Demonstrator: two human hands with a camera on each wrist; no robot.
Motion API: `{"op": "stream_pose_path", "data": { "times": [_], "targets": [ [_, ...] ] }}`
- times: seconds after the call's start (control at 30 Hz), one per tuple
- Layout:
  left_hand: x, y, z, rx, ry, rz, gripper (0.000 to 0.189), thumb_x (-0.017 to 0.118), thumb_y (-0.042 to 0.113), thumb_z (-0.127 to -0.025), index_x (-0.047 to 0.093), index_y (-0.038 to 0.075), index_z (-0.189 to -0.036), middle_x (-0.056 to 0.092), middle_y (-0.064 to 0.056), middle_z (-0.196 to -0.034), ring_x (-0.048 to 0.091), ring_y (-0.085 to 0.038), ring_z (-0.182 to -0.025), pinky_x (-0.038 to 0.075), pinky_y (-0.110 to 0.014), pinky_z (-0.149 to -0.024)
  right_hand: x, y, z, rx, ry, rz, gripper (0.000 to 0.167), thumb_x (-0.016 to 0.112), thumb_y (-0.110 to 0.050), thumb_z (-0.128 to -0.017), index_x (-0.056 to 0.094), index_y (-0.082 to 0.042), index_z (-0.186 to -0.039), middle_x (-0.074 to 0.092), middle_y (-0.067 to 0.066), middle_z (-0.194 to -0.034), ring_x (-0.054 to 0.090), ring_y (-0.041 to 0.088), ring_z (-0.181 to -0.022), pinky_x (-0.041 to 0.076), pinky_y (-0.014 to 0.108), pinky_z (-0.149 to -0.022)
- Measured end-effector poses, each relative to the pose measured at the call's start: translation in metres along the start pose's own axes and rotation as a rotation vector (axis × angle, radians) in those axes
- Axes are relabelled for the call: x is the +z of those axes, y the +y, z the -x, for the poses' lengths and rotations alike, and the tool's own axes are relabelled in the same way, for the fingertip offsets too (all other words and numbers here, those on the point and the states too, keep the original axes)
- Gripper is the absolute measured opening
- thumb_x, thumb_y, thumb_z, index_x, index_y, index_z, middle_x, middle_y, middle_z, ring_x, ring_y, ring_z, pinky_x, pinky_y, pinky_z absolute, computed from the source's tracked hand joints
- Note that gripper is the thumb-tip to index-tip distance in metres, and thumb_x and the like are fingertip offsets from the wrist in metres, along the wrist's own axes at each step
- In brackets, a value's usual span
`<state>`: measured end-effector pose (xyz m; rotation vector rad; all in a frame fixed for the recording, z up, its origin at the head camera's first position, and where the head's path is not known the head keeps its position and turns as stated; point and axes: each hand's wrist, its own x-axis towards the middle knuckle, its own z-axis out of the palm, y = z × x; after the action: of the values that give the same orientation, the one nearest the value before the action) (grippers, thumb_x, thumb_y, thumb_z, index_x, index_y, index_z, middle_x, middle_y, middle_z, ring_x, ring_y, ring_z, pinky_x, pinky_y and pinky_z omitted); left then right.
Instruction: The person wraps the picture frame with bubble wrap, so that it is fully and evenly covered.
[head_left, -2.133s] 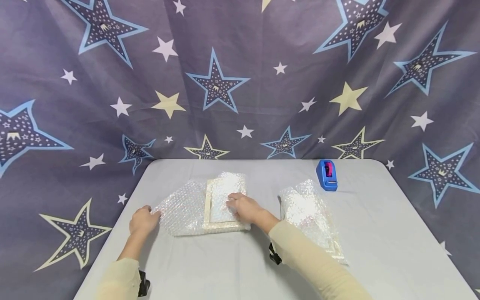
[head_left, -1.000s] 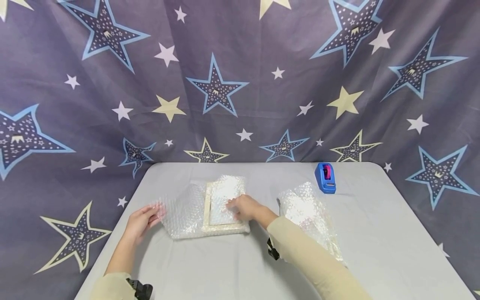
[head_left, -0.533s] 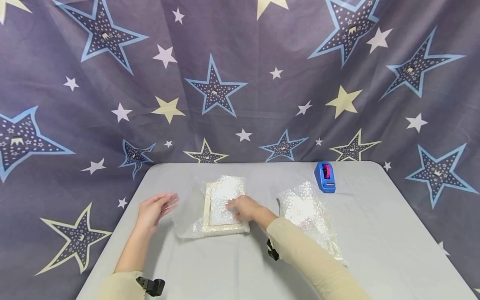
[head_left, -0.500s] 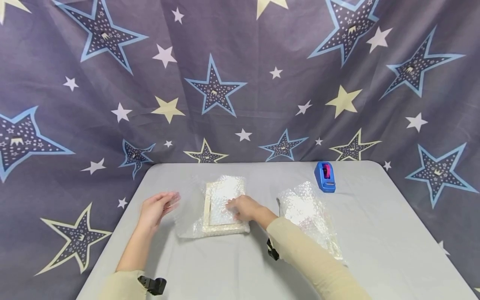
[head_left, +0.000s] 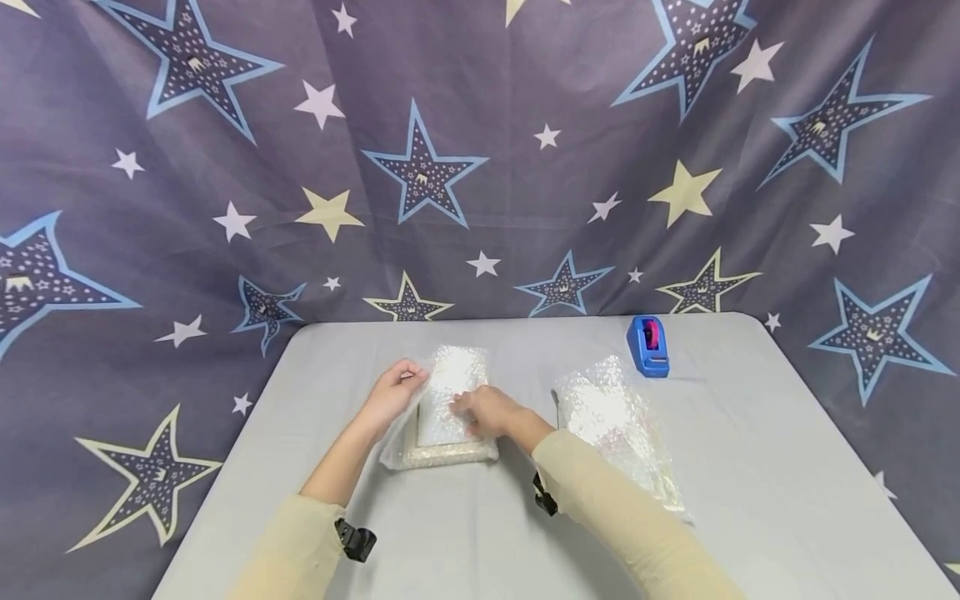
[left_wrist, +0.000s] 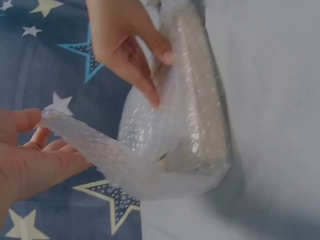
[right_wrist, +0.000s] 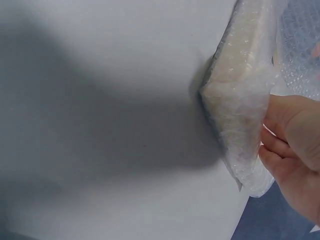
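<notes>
A pale cream picture frame [head_left: 447, 454] lies on the table, partly covered by bubble wrap [head_left: 461, 362]. My left hand [head_left: 393, 393] pinches the free left edge of the wrap between thumb and fingers, holding it raised over the frame's left side. In the left wrist view that flap [left_wrist: 115, 160] stretches from the left hand [left_wrist: 40, 160] to the frame. My right hand [head_left: 491, 412] presses its fingertips on the wrap folded over the frame's right part. Close up in the right wrist view, the right hand [right_wrist: 295, 145] touches the wrap with loosely bent fingers.
To the right lies another bubble-wrapped item [head_left: 618, 433], flat on the white table [head_left: 750, 467]. A blue tape dispenser [head_left: 648, 350] with a pink roll core stands behind it, near the back edge. A star-patterned curtain [head_left: 480, 167] hangs behind the table.
My left hand has lifted the wrap's left flap and carried it rightward, from flat on the table to over the frame. The right hand has stayed in place.
</notes>
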<state>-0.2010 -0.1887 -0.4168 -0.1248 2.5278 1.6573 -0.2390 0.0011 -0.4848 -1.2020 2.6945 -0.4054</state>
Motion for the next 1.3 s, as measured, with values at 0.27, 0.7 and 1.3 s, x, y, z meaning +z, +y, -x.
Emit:
{"op": "stream_pose_path", "data": {
  "times": [0.27,0.7,1.3],
  "targets": [
    [0.016,-0.011,-0.012,-0.088,-0.065,0.181,0.014,0.048,0.017,-0.100,0.052,0.007,-0.090,0.047,0.005,-0.080,0.040,-0.008,-0.068,0.045,-0.023,-0.067,-0.001,0.001,-0.001,-0.005,0.019,-0.007,0.050,0.075,-0.015,-0.080,0.061,-0.011,-0.128,0.057,0.010,-0.138,0.056,0.027,-0.129,0.040,0.040,-0.114],
    [0.032,-0.040,-0.020,-0.130,-0.088,0.379,0.015,0.039,0.018,-0.104,0.044,0.009,-0.093,0.042,0.006,-0.072,0.034,-0.003,-0.054,0.032,-0.013,-0.050,-0.007,-0.002,0.002,-0.019,0.014,0.019,0.048,0.073,-0.016,-0.083,0.061,-0.010,-0.128,0.058,0.011,-0.137,0.060,0.028,-0.122,0.045,0.041,-0.110],
    [0.042,-0.043,-0.015,-0.102,-0.104,-0.089,0.047,0.044,0.038,-0.100,0.059,-0.001,-0.122,0.063,-0.018,-0.109,0.059,-0.032,-0.106,0.048,-0.046,-0.101,0.001,-0.008,0.021,0.285,0.477,-0.170,0.025,0.076,-0.005,-0.076,0.072,-0.002,-0.100,0.073,0.013,-0.106,0.069,0.028,-0.105,0.055,0.037,-0.095]
  ]
}}
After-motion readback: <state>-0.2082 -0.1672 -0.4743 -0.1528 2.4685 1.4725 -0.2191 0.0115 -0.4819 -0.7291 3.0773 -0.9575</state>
